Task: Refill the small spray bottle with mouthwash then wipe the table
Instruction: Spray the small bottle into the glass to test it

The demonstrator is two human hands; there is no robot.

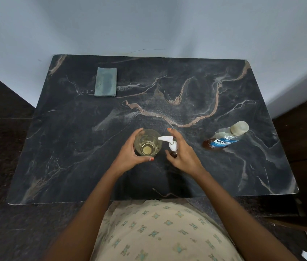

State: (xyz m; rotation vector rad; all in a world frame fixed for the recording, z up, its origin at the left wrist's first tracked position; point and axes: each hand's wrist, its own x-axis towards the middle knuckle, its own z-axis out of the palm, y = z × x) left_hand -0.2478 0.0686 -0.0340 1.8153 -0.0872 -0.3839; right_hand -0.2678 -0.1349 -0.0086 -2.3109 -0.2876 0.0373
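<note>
spray bottle (173,146), small and brown with a white pump head, is seen upright on the table (186,91), near the middle of the front half. its nozzle is pointed left, over the rim of the glass (147,142) just beside it. the bottle is flanked by the right hand (184,155): the palm is set against its right side, the thumb is curved in at the near side low on the body, and the fingers are stretched past the far side beyond the nozzle. whether the bottle is really clamped or only cupped cannot be told.

the glass is gripped by the left hand (128,157), with fingers curled round the far side and the thumb round the near side. a little yellowish liquid is seen in the bottom of it. the two hands are close together but not touching.

mouthwash bottle (224,140), clear with a blue label and brownish liquid, is placed well to the right, cap on, apart from both hands. a folded grey-green cloth (105,81) is laid flat at the far left corner. a pale wall (149,25) is seen behind the table.
</note>
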